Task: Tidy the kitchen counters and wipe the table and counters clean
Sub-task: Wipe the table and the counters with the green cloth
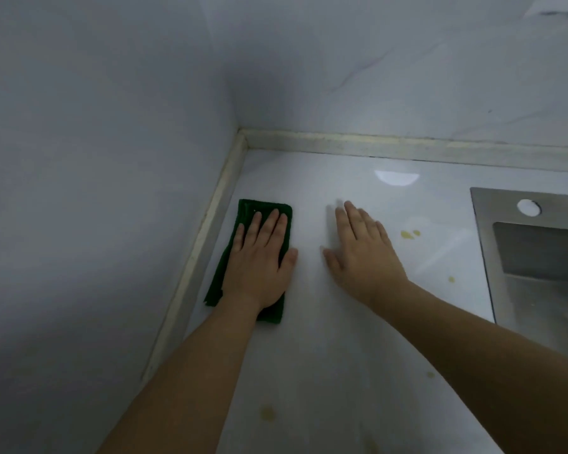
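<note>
A folded dark green cloth [249, 208] lies on the white counter [328, 339] near the left wall corner. My left hand [259, 257] presses flat on it with straight fingers, covering most of the cloth. My right hand [361, 253] rests flat on the bare counter to the right of the cloth, fingers straight and slightly blurred. Yellowish spots [409, 234] mark the counter right of my right hand, one smaller spot [451, 279] sits nearer the sink, and another stain [268, 412] lies between my forearms.
A steel sink [538, 257] with a round hole in its rim is set into the counter at the right. Tiled walls [95, 158] close the corner at left and back, with a raised pale edging strip [374, 144] along their base.
</note>
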{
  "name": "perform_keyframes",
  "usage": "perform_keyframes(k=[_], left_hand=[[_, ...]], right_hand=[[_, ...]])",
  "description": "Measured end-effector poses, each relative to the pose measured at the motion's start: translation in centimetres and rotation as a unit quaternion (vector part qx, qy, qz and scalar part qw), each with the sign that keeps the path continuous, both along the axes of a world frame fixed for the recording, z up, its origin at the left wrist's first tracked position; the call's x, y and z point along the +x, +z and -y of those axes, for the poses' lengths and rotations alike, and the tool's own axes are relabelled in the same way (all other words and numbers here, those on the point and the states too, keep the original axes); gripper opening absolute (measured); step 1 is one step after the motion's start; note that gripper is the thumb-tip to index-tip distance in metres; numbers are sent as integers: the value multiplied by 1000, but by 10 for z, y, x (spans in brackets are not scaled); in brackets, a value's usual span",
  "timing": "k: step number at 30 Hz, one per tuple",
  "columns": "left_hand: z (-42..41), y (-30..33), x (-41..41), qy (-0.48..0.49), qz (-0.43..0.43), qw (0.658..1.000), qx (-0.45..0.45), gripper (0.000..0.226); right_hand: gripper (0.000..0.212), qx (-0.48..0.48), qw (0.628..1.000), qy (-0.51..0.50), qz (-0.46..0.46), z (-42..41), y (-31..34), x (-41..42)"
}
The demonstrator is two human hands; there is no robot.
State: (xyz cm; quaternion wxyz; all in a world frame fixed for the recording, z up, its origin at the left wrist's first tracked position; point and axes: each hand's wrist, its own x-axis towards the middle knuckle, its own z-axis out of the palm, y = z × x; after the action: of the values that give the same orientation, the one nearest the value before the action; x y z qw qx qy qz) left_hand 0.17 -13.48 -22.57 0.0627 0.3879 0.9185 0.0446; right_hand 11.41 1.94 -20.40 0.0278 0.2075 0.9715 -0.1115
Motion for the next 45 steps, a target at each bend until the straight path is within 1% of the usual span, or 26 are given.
perform_keyframes(k=[2, 5, 8, 11, 14, 19, 22, 29, 35, 41, 45], left_hand=[[1, 3, 1, 0, 0, 1000, -4, 68], [0, 4, 0, 0, -1, 1000, -6, 68], [2, 4, 1, -2, -4, 1000, -1, 66], [0, 1, 0, -3, -9, 1000, 4, 63], [2, 0, -3, -2, -13, 1000, 4, 62], [4, -2, 1, -5, -5, 1000, 0, 61], [11, -3, 7, -7, -3, 1000, -1, 61], [36, -6, 32, -8, -2, 1000, 2, 62], [60, -4, 57, -8, -3, 1000, -5, 66], [96, -3, 98, 4, 7, 1000, 0, 68], [128, -5, 128, -8, 4, 1000, 0, 66]], right_hand=[[70, 1, 1000, 7, 20, 10, 5, 15], [66, 2, 1000, 9, 22, 17, 0, 32], [77, -1, 1000, 6, 2, 23, -17, 44], [71, -4, 999, -10, -34, 22, -29, 46], [70, -8, 999, -6, -53, 22, -30, 42], [62, -14, 998, -10, -58, 21, -30, 45], [63, -6, 998, -9, -62, 21, -30, 45], [61, -9, 997, -10, -71, 21, -32, 46], [55, -19, 996, -19, -82, 22, -32, 46], [54, -17, 996, -19, -84, 23, -31, 47], [53, -20, 996, -21, -86, 24, -29, 46]])
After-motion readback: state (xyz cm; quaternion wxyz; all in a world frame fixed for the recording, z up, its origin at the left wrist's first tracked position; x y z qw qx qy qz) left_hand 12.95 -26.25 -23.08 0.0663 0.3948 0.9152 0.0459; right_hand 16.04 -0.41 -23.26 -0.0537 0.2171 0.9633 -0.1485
